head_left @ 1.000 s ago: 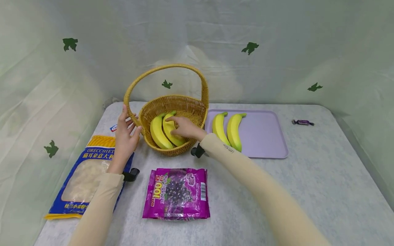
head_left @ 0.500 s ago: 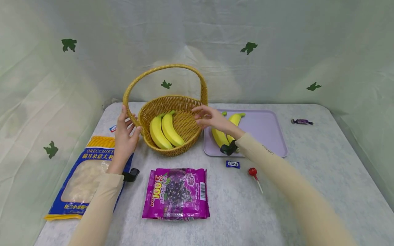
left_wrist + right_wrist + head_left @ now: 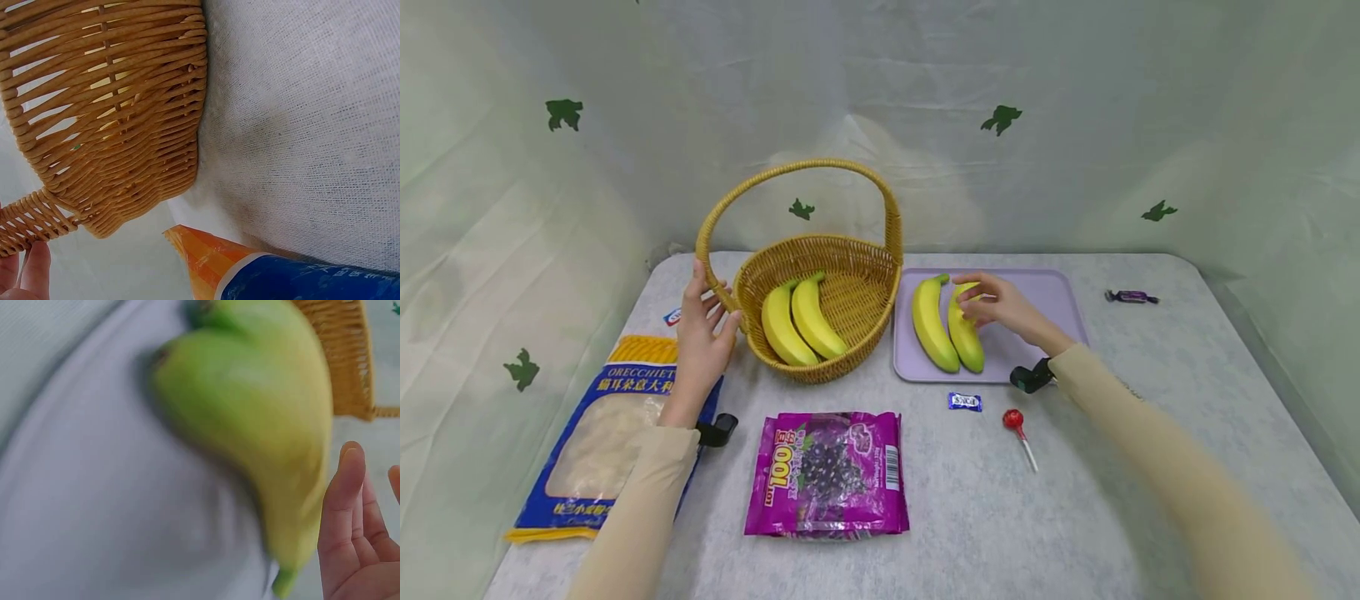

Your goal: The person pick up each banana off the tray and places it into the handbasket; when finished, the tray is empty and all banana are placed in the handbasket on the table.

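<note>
My left hand (image 3: 703, 342) holds the lower left end of the handle of a woven basket (image 3: 820, 371), with its fingertips against the wicker in the left wrist view. Inside the basket, two bananas (image 3: 817, 321) lie side by side on the left. To its right, a lilac tray (image 3: 1037, 292) bears another pair of bananas. My right hand (image 3: 1003, 310) hovers over the right banana (image 3: 967, 346) of that pair, fingers spread and nothing held; the left banana (image 3: 931, 325) lies beside it. In the right wrist view, thumb and fingers stand apart from the bananas.
A blue and yellow pasta bag (image 3: 602, 450) lies under my left forearm. In front of the basket is a purple candy bag (image 3: 827, 475). A blue wrapped candy (image 3: 965, 402) and a red lollipop (image 3: 1013, 419) lie before the tray; a dark wrapped candy (image 3: 1131, 297) lies far right.
My right hand has let go of the banana inside the basket and moved right, over the tray's bananas. The left hand stays at the basket handle.
</note>
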### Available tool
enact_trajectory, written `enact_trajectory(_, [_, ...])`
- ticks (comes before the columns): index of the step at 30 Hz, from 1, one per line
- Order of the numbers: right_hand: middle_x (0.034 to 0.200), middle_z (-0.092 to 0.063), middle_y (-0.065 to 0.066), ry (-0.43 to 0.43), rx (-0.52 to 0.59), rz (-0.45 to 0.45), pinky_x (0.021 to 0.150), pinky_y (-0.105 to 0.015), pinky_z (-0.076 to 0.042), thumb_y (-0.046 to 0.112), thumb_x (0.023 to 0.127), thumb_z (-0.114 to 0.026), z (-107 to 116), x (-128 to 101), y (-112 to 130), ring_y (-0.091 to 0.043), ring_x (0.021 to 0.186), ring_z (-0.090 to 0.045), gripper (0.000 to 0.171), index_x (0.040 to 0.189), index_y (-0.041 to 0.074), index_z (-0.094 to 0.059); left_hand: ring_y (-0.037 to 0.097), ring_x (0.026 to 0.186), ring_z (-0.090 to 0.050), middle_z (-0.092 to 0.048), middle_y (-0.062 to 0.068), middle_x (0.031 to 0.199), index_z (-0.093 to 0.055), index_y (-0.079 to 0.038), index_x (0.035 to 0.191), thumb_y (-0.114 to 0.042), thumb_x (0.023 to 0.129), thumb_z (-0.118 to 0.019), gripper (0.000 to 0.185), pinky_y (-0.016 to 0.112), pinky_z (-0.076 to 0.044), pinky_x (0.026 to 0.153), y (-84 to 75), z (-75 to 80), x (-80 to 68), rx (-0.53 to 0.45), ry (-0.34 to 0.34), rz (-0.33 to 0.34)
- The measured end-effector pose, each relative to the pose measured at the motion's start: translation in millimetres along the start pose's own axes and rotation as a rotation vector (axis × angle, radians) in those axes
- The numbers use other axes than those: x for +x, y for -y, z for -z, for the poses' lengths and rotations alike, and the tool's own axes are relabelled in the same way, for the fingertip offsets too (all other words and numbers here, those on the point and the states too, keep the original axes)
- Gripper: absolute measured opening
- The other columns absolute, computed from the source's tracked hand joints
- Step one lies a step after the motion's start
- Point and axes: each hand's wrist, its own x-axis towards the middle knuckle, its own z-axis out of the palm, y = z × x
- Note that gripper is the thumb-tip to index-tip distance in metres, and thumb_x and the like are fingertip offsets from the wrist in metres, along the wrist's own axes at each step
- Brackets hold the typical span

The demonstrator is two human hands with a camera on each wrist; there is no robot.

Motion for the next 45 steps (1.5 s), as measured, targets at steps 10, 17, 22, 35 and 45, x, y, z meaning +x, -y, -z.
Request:
enact_trajectory(10, [0.121,-0.05,-0.025,0.039,-0.1,-0.066,0.074,-0.041,-0.056,0.013,0.093,-0.061,14.3,-15.0,-24.3,-0.035,0.093,-0.06,0.055,0.143,0.004,-0.039,0.044,0.123,-0.044,-0.036,0.026,0.137,-0.009,-0.014,0.153,0.004,0.094,-0.054,0.076,0.06,-0.037,0.1,-1.0,1.0,-1.6,-0.025,-0.002,0.009])
enact_trajectory(17, [0.124,-0.048,-0.026,0.087,-0.206,-0.114,0.071,-0.036,-0.055,0.026,0.094,-0.062,5.9,-15.6,-26.3,-0.029,0.088,-0.063,0.067,0.15,0.013,-0.028,0.046,0.122,-0.044,-0.036,0.029,0.136,-0.01,-0.015,0.153,0.005,0.094,-0.054,0.076,0.06,-0.037,0.099,0.5,0.2,-0.2,-0.027,-0.001,0.001])
enact_trajectory(22, [0.116,-0.049,-0.023,0.08,-0.279,-0.085,0.067,-0.037,-0.053,0.028,0.093,-0.063,-1.2,-9.6,-20.6,-0.027,0.083,-0.056,0.071,0.151,0.014,-0.026,0.048,0.121,-0.045,-0.036,0.03,0.133,-0.011,-0.015,0.153,0.008,0.092,-0.055,0.079,0.061,-0.037,0.098,1.0,0.2,0.6,-0.035,-0.01,-0.033])
enact_trajectory(35, [0.11,-0.049,-0.02,0.051,-0.32,-0.135,0.071,-0.036,-0.051,0.026,0.09,-0.067,-5.0,-6.9,-10.1,-0.028,0.082,-0.053,0.068,0.148,0.017,-0.034,0.048,0.12,-0.045,-0.036,0.031,0.132,-0.013,-0.018,0.154,0.009,0.091,-0.056,0.081,0.062,-0.038,0.097,2.9,-1.9,1.0,-0.018,-0.027,-0.039])
enact_trajectory(45, [0.137,-0.038,-0.015,0.145,-0.215,-0.066,0.09,-0.046,-0.047,0.028,0.09,-0.067,-4.8,-17.2,13.0,-0.033,0.115,-0.045,0.069,0.149,0.025,-0.032,0.049,0.12,-0.045,-0.036,0.032,0.131,-0.013,-0.018,0.153,0.01,0.091,-0.056,0.081,0.063,-0.038,0.096,4.8,-2.4,1.3,-0.021,-0.032,-0.052])
